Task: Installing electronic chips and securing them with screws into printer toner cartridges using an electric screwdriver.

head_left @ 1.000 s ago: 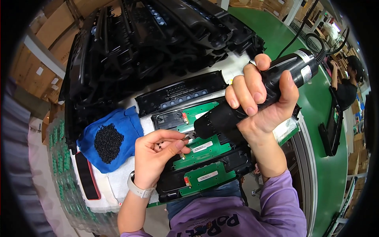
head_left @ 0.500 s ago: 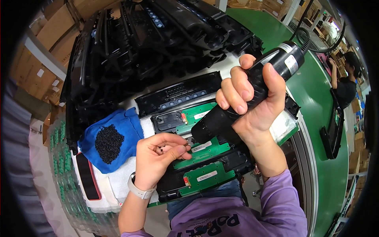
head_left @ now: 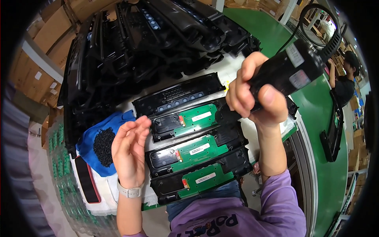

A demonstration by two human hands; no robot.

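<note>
My right hand (head_left: pixel 260 93) is wrapped around a black electric screwdriver (head_left: pixel 290 65), whose cord leaves its upper right end. The tool's front end lies over the right end of the farthest of three black plastic housings (head_left: pixel 160 126) with green circuit boards (head_left: pixel 201 148). My left hand (head_left: pixel 130 152) is raised at the housings' left ends, its fingers loosely stretched and slightly bent. No object shows in it, though part of its inner side is hidden. Beside it, a heap of small black screws (head_left: pixel 104 146) rests on a blue cloth (head_left: pixel 89 158).
Behind the boards lies another black housing (head_left: pixel 179 94), and a large stack of black plastic parts (head_left: pixel 158 47) rises beyond. A red-edged phone (head_left: pixel 87 179) lies at left. Bagged green boards (head_left: pixel 63 173) sit farther left. At right, a person (head_left: pixel 346 81) works at the green bench (head_left: pixel 316 118).
My left hand has moved left, away from the middle board, and its pinch has loosened. My right hand has shifted slightly right with the screwdriver, uncovering more of the boards.
</note>
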